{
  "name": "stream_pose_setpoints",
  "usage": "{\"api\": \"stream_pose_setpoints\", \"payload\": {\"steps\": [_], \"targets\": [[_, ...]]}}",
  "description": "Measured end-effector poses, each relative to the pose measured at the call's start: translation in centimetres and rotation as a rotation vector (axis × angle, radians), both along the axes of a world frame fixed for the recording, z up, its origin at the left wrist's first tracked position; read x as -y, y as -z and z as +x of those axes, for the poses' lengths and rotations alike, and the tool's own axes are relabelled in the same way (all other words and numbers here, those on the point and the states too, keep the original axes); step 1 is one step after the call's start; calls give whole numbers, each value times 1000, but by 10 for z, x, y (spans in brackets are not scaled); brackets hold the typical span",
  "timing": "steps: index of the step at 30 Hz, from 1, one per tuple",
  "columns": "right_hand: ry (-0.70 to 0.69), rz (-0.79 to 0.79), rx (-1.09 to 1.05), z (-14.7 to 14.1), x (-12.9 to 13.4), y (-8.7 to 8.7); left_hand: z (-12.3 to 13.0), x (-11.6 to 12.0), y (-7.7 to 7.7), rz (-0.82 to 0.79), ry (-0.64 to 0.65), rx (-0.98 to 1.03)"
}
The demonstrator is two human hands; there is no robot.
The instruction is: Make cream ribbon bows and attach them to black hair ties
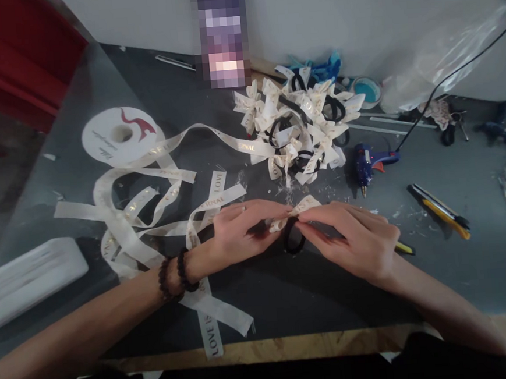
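My left hand [243, 231] and my right hand [360, 239] meet over the table, fingertips pinched on a cream ribbon [306, 203] with gold print. A black hair tie [292, 239] hangs in a loop just under the pinch. The ribbon's rolled end shows by my left fingers; its knot, if any, is hidden. Loose cut lengths of printed ribbon [124, 229] lie left of and beneath my left wrist. Behind my hands is a heap of ribbon bows on black hair ties [305, 127].
A white ribbon spool [100, 140] lies at back left, a white case [36, 282] at the left edge. On the right are a blue glue gun [367, 163] with its cord, a yellow utility knife [441, 210], and dark pliers [504, 129]. A tape roll [368, 91] sits by the wall.
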State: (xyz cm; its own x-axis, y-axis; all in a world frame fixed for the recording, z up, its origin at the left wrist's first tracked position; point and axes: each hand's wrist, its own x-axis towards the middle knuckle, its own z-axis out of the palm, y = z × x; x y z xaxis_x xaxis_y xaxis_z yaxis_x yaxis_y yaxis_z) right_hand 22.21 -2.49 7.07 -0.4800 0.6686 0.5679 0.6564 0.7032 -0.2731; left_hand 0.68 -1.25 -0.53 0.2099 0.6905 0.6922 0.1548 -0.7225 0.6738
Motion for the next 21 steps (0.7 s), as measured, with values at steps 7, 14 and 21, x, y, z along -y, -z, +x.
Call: {"api": "stream_pose_setpoints", "payload": {"steps": [7, 14, 21], "targets": [[37, -29, -31, 0, 2, 3, 1, 0, -1, 40, 4, -8], [48, -38, -38, 1, 2, 4, 1, -1, -4, 20, -21, -39], [52, -34, -47, 0, 1, 4, 0, 1, -4, -7, -43, -56]]}}
